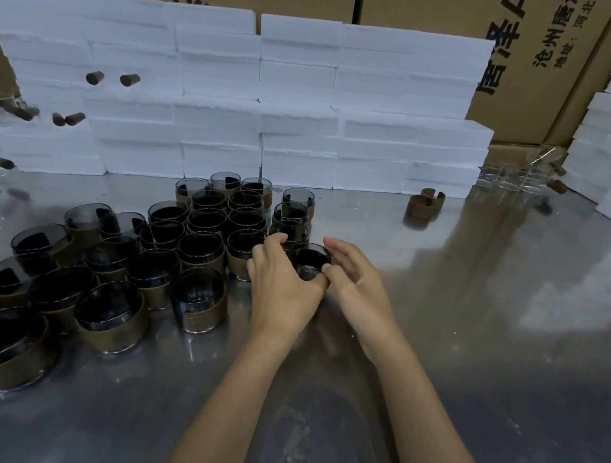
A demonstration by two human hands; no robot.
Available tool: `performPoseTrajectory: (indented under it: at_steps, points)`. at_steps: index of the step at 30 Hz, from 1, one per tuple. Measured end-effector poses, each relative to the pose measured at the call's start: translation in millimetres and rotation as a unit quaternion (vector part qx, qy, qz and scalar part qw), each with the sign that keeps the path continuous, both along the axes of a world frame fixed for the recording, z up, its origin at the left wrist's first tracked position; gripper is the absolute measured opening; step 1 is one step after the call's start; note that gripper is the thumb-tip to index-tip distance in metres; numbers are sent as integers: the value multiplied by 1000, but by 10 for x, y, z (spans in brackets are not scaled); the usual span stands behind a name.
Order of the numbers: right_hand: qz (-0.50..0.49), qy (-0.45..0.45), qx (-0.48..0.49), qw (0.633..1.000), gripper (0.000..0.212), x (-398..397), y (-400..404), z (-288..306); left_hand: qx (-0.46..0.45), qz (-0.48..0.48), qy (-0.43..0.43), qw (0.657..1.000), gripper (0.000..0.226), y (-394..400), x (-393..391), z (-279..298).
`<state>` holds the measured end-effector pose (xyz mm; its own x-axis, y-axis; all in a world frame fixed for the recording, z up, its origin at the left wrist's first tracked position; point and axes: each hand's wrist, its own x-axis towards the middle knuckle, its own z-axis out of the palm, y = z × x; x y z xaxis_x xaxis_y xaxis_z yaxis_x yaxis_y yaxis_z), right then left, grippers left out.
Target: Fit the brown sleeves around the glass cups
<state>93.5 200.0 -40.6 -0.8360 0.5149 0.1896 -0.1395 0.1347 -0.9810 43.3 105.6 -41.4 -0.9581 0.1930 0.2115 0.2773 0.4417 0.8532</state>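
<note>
Item in hand: one dark smoked-glass cup (309, 261), short and round, mouth up, standing on the brushed steel table (477, 331). Its long axis runs vertical. Whether a brown sleeve already wraps it cannot be told; the hands cover its lower wall.

Grip: the left hand (281, 286) curls its fingers round the cup's left and near side, thumb toward the rim. The right hand (355, 280) closes in from the right, fingertips on the far rim and thumb meeting the left hand at the near edge. Both hands hold the cup between them, neither clearly nearer.

Just left of the grip: the cluster of finished dark glass cups in brown band sleeves (201, 244), standing upright and packed close; its nearest members touch or nearly touch the left hand. The cluster spreads away left and toward the viewer.

Beyond the grip, up and to the right, well apart: two loose brown split-ring sleeves (425, 204), lying on the table. In judgement, the right hand is the better placed to reach them.

Farther right and back: bare clear glass cups (513, 179), unsleeved, near the wall.

Behind everything: a wall of stacked white foam blocks (299, 86), with printed brown cardboard cartons (531, 66) above.
</note>
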Motion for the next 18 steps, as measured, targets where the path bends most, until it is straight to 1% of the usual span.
performPoseTrajectory:
  at_steps: [4,7,9,12,15,18]
  points:
    - [-2,-13,21,1000,39,-12,11,-16,-35,22,56,998,69,20,19,-50]
    - [-36,-21,14,999,35,3,88,-23,-52,36,105,992,63,4,8,-62]
    - [-64,-22,8,998,30,14,138,-22,-62,43,123,990,54,-11,-5,-54]
    - [-105,-24,-12,994,23,18,209,-46,-59,50,126,989,40,-33,-29,-52]
    - [-137,-33,-49,989,17,26,286,-78,-32,53,100,993,33,-73,-78,-53]
    - [-154,-40,-81,984,16,-3,350,-133,-7,49,93,994,26,-77,-124,-67]
